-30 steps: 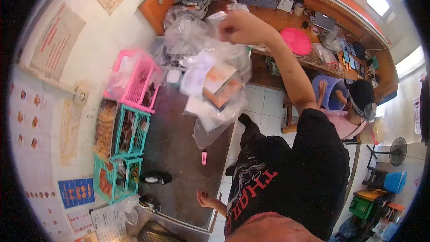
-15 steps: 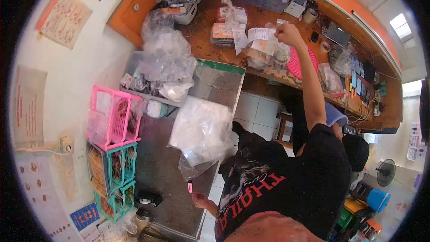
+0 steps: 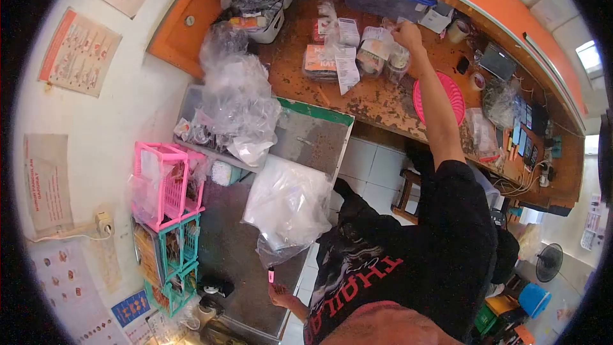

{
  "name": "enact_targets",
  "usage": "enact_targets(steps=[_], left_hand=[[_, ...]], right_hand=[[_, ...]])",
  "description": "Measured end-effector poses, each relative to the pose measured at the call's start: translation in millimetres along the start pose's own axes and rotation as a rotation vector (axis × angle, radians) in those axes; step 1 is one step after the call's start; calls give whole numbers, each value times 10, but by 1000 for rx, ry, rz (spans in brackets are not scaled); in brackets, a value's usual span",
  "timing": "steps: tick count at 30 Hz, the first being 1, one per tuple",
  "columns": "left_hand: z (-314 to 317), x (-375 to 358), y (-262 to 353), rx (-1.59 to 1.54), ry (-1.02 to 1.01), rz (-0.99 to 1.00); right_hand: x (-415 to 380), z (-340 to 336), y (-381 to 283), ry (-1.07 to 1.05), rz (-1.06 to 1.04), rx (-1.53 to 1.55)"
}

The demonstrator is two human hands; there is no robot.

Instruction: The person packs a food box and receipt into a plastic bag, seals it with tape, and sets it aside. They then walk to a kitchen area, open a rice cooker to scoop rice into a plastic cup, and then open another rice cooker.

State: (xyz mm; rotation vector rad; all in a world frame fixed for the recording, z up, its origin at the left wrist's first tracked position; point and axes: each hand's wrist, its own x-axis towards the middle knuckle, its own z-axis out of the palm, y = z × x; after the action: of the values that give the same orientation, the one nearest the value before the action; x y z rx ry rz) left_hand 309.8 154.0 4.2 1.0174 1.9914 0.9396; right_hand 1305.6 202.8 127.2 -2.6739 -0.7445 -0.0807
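Note:
My left hand (image 3: 279, 295) is closed around a pink highlighter (image 3: 271, 276) with a black end pointing up, over the edge of the dark table. My right hand (image 3: 407, 33) reaches far over the wooden counter. Its fingers pinch the top of a clear plastic bag (image 3: 373, 57) that holds round containers, with a white receipt on it. Beside it stands another bagged pack with an orange label (image 3: 319, 57) and a long receipt (image 3: 347, 70). A pink round basket (image 3: 439, 99) lies under my right forearm.
A stack of clear plastic bags (image 3: 287, 201) lies on the dark table (image 3: 236, 243). Behind it, a grey bin (image 3: 191, 99) overflows with plastic. Pink (image 3: 169, 185) and teal baskets (image 3: 179, 249) stand along the wall. Phones (image 3: 523, 128) and cables occupy the counter's right end.
The bag in my right hand has moved left and back, beside the orange-labelled pack, uncovering the pink basket. My left hand still holds the highlighter. The view has shifted slightly.

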Motion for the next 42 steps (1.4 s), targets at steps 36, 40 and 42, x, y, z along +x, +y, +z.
enact_targets(steps=[36,40,42], left_hand=[[-862,-1437,-1350,-64,1,-682],[-574,-1389,-1234,0,-102,-649],[-457,-1304,-1123,29,-154,-620]], right_hand=[[-319,591,1087,27,218,28],[-401,1065,1805,6,349,76],[-454,1221,1838,-9,381,107]])
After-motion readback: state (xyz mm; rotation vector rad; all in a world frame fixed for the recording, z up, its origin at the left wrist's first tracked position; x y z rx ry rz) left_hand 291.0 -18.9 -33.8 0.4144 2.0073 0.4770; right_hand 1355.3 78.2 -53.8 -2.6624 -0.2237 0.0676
